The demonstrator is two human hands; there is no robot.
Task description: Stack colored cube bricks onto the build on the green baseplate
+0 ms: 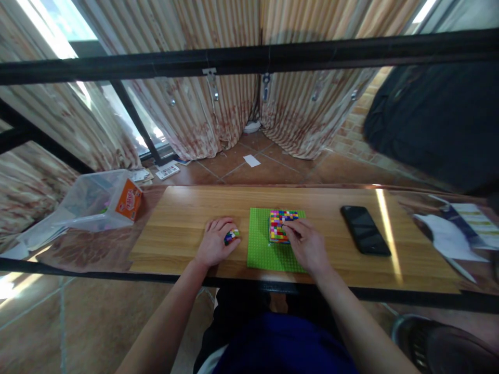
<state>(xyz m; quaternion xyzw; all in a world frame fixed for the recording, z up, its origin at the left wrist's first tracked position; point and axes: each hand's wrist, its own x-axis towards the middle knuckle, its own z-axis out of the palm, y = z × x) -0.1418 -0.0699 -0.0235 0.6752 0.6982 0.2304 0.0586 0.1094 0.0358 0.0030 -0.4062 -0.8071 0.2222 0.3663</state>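
Note:
A green studded baseplate (259, 254) lies on the wooden board. On its upper part stands a square block of small multicoloured building bricks (277, 228), with pink, yellow, red, blue and white studs. My right hand (310, 246) reaches over the block's right side, thumb and forefinger pinched together at its top. Whatever is between those fingertips is hidden. Left of the baseplate, my left hand (214, 241) rests on the board, curled around several loose bricks (232, 237) in white, green, blue and red. Part of that handful is covered by the fingers.
A black phone (365, 230) lies to the right on the wooden board (187, 202). At the left stands a clear plastic box (91, 202) with an orange label. Papers (448, 236) lie at the far right. A black metal bar (249, 61) crosses in front of the curtains.

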